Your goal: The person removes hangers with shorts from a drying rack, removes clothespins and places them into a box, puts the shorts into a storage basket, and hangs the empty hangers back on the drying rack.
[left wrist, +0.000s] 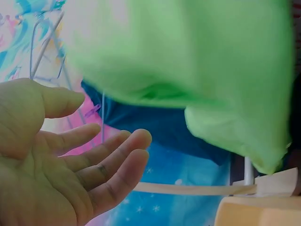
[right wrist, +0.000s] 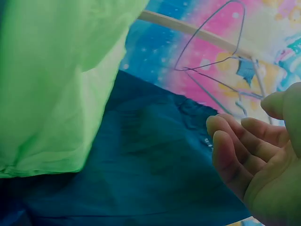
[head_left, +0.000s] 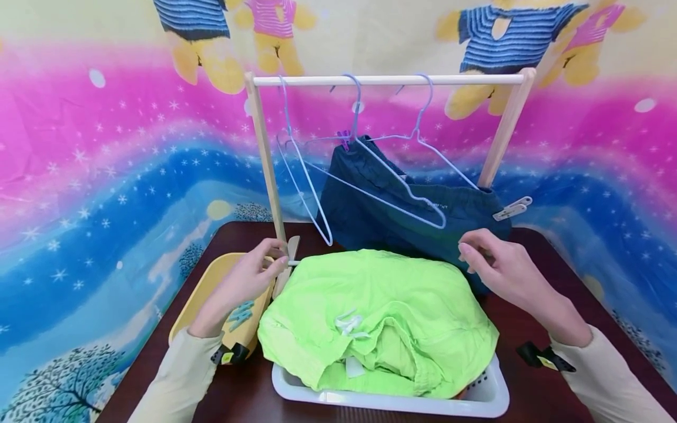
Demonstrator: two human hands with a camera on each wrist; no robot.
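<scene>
Light green shorts (head_left: 370,288) with a white drawstring lie spread over a white basket (head_left: 391,404). My left hand (head_left: 256,270) is just beyond their far left corner; in the left wrist view its fingers (left wrist: 117,169) are relaxed and hold nothing. Near their far right side is my right hand (head_left: 499,264), its fingers (right wrist: 230,150) loosely bent around nothing in the right wrist view. Behind, dark blue shorts (head_left: 365,223) hang from a hanger (head_left: 429,94), with a purple clip (head_left: 345,140) and a white clip (head_left: 513,208) at their waistband.
A wooden rack with a pale rail (head_left: 386,80) stands at the back of the dark table. Two bare hangers hang on it, one at left (head_left: 311,183) and one mid-rail (head_left: 358,106). At left sits a yellow tray (head_left: 193,308) with blue-green clips (head_left: 240,315).
</scene>
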